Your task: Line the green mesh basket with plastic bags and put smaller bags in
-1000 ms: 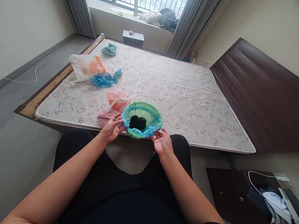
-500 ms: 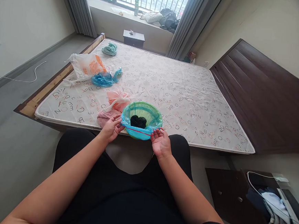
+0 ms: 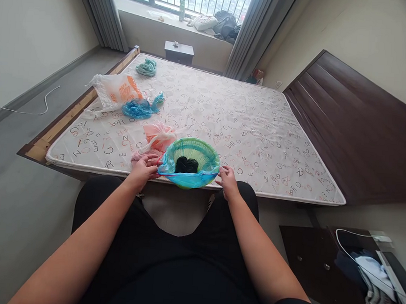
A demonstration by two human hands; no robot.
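A green basket (image 3: 192, 143) stands at the mattress's near edge, lined with a thin blue plastic bag (image 3: 187, 179). A dark bundle (image 3: 187, 165), perhaps yarn, lies inside it. At the basket's left side, my left hand (image 3: 144, 167) pinches the bag's edge, where a red drawstring shows. On the opposite side, my right hand (image 3: 228, 179) has its fingers closed on the bag's edge. The bag's front edge stretches between both hands. Just behind my left hand are a pink cloth (image 3: 137, 157) and a pink plastic bag (image 3: 159, 136).
The basket sits on a letter-printed mattress (image 3: 260, 142). Farther left lie a crumpled blue bag (image 3: 138, 109), a white and orange plastic bag (image 3: 114, 88) and a teal coiled cloth (image 3: 147, 67). A dark headboard (image 3: 353, 121) rises at right; a low cabinet (image 3: 307, 258) stands nearer.
My hands have moved apart, the left one leftward and the right one rightward and up, drawing the bag's front edge wider. The basket and dark bundle stay nearly in place.
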